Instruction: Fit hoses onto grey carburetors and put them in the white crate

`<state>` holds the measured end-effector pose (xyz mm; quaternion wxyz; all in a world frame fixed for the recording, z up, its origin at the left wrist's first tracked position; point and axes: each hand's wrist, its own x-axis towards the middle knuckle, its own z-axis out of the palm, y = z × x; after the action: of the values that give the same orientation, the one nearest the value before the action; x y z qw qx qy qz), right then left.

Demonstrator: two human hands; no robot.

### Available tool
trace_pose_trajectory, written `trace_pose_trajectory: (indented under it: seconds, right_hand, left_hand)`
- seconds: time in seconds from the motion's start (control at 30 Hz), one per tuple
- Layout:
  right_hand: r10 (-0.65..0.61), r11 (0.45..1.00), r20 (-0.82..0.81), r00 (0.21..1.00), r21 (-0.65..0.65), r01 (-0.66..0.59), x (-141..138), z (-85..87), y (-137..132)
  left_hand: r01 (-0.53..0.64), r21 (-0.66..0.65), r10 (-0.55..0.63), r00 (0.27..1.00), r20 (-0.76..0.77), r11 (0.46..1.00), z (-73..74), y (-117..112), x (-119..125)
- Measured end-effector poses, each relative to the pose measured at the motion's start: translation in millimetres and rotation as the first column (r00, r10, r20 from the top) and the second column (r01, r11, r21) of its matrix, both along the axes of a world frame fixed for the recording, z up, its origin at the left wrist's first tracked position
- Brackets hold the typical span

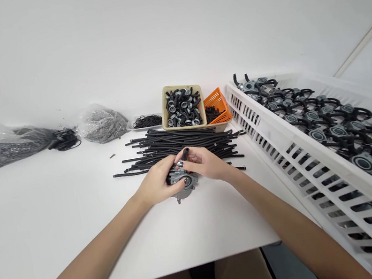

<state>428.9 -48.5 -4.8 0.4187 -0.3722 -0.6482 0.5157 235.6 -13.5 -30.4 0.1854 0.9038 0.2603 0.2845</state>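
My left hand (159,182) is wrapped round a grey metal part (185,185) with a round opening, held just above the white table (49,215). My right hand (204,161) pinches a short black rubber tube (185,153) that stands up from the top of the part. Both hands meet at the middle of the table, right in front of a pile of long black rubber hoses (180,146). The fingers hide how the tube joins the part.
A beige bin (182,106) of small black and silver fittings and an orange basket (217,104) stand behind the hoses. A long white slotted crate (318,165) of grey parts with hoses runs along the right. Plastic bags (102,124) lie at the back left.
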Motion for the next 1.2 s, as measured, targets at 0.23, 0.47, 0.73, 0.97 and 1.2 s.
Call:
trace_pose_trajectory:
  seconds: [0.23,0.47,0.73,0.97,1.2]
  right_hand:
    - [0.009,1.000,-0.008,1.000,-0.003,-0.009,0.1,-2.2,1.5]
    - [0.009,1.000,-0.008,1.000,-0.002,-0.009,-0.4,-0.7,1.2]
    - [0.009,1.000,-0.014,1.000,0.001,-0.009,-0.3,-0.5,1.3]
    - [0.009,1.000,-0.013,1.000,0.006,-0.009,-0.3,-2.1,1.7]
    - [0.008,1.000,-0.021,1.000,0.007,-0.008,-0.9,-2.4,1.6]
  left_hand:
    - [0.003,0.008,-0.003,1.000,-0.008,1.000,-0.9,0.7,-0.3]
    - [0.002,0.013,-0.001,1.000,-0.008,1.000,-0.3,0.3,-0.2]
    - [0.005,0.013,-0.005,1.000,-0.006,1.000,-0.9,0.9,-0.1]
    - [0.001,0.013,-0.001,1.000,-0.004,1.000,-0.9,0.5,-0.3]
    - [-0.002,0.017,0.002,1.000,-0.005,1.000,-2.0,1.4,-0.7]
